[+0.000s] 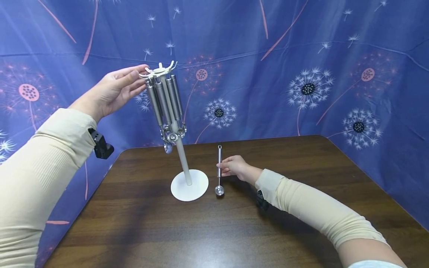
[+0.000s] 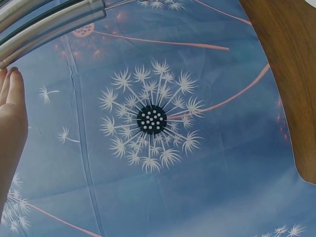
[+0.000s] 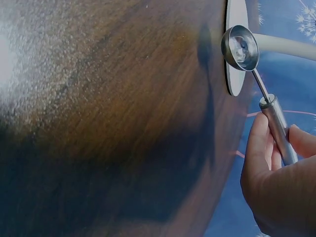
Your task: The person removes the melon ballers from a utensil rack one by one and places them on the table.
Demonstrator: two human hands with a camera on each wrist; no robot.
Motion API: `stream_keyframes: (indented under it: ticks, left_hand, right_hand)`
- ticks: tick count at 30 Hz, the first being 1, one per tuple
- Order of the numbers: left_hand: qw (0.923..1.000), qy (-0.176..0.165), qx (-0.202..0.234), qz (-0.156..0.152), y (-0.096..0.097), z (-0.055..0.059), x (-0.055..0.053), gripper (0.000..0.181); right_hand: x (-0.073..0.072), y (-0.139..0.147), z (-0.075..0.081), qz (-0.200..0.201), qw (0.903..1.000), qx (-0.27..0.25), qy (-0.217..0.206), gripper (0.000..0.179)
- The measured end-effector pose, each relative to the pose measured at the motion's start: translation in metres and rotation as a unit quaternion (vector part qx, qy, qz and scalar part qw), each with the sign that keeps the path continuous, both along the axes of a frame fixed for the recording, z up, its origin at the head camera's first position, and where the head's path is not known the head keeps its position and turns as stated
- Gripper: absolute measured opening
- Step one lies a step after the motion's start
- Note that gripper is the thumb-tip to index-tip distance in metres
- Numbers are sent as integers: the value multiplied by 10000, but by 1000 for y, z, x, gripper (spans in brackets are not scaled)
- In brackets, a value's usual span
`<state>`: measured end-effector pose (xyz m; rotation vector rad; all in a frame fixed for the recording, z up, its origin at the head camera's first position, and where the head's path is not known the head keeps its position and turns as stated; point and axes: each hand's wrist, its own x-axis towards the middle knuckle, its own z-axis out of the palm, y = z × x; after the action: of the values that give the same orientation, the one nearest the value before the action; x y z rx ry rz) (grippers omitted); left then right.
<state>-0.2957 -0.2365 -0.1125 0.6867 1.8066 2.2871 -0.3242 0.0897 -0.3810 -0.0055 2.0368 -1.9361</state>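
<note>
A white stand (image 1: 181, 152) with a round base and hooks at its top rises from the table. Several steel utensils (image 1: 164, 100) with small round ends hang from its hooks. My left hand (image 1: 115, 87) is at the top, fingers fairly straight, touching the hooks on the left side. In the left wrist view only part of that hand shows, beside a utensil handle (image 2: 54, 34). To the right of the stand, my right hand (image 1: 235, 166) pinches the handle of a metal scoop (image 1: 219, 190). In the right wrist view the scoop's round bowl (image 3: 241, 48) points away from the hand, its shadow apart from it.
The dark wooden table (image 1: 214, 230) runs back to a blue curtain (image 1: 254, 93) printed with dandelions. The stand's white base (image 1: 196, 191) sits left of the scoop. A small black camera (image 1: 102, 146) is strapped on the left wrist.
</note>
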Motion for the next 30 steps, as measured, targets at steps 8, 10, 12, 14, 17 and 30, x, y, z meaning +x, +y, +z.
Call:
stream_keyframes:
  ticks: [8,10,12,14,17,30]
  left_hand:
    - [9991,114,194,363,6,0,0,53]
    - [9983,120,219,523,8,0,0,50]
    - [9970,103,226,727,9,0,0,46]
    - [9957,48,274,889,11,0,0,42]
    - [9941,17,280,1050,12,0,0,40]
    - [9923,121,287,1196,13,-1,5,31]
  right_hand:
    - [-3,-1,-10,-78,9999,112,-65,19]
    - [-4,-1,-12,-75,9998,137,-91,19]
    - [-5,-2,-14,-79,9997,145,-155,19]
    - [-6,-2,-16,-86,9996,177,-193,18]
    - [-6,-4,-18,-115,9994,197,-257,17]
    - [-3,-13,-30,-139,9980,492,-384,16]
